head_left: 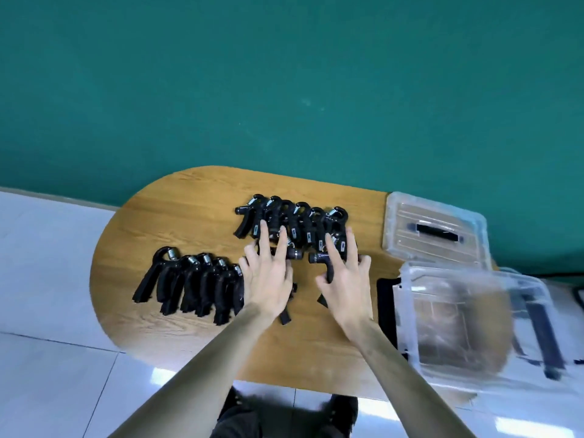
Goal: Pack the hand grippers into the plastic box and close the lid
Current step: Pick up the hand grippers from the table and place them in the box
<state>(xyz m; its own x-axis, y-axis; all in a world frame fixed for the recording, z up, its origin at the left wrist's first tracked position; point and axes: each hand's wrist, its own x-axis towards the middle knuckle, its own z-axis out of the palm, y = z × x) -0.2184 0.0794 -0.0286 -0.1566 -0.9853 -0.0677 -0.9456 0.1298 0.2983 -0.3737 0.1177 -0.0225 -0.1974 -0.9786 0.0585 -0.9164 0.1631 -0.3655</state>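
Note:
Black hand grippers with metal springs lie on the wooden table (164, 216) in two rows: a far row (294, 221) at the middle and a near row (189, 286) at the left. My left hand (268, 276) lies flat with spread fingers over a gripper (292, 252) between the rows. My right hand (343, 276) rests on another gripper (319, 257), with its thumb curled around the handle. The clear plastic box (467, 324) stands open and empty at the right edge. Its clear lid (433, 232) with a black handle lies flat behind it.
A black flat pad (385, 308) lies under the box's left side. The table's rounded end is at the left, over a white tiled floor (47, 279). A green wall (284, 90) rises behind. My dark shoes (341, 412) show below the near edge.

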